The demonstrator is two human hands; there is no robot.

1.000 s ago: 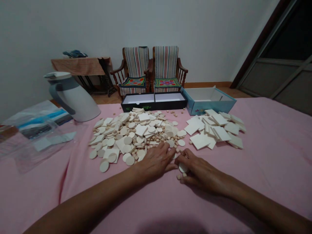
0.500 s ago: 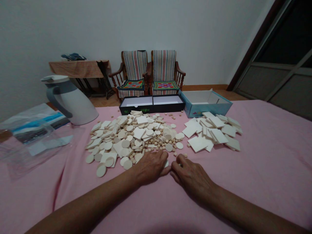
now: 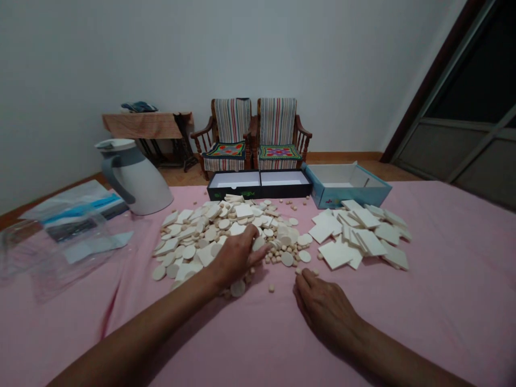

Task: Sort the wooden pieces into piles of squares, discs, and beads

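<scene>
My left hand (image 3: 236, 255) is over the front right of a mixed heap of pale wooden pieces (image 3: 189, 251). Between its thumb and fingers shows a round wooden disc (image 3: 258, 244). My right hand (image 3: 322, 298) rests on the pink cloth with its fingers curled inward; whatever they hold is hidden. Small wooden cubes (image 3: 287, 249) cluster beyond both hands. One single cube (image 3: 271, 288) lies on the cloth between them. Square wooden tiles (image 3: 336, 253) form a separate pile beyond my right hand.
A black two-part tray (image 3: 260, 192) and a light blue box (image 3: 338, 196) stand behind the piles. At the left are a white and grey jug (image 3: 147, 188) and clear plastic packaging (image 3: 80, 226). Two armchairs (image 3: 278, 121) stand by the wall.
My left hand has moved left and away from me, over the heap, apart from my right hand. A cube now shows between them. The camera view has shifted slightly.
</scene>
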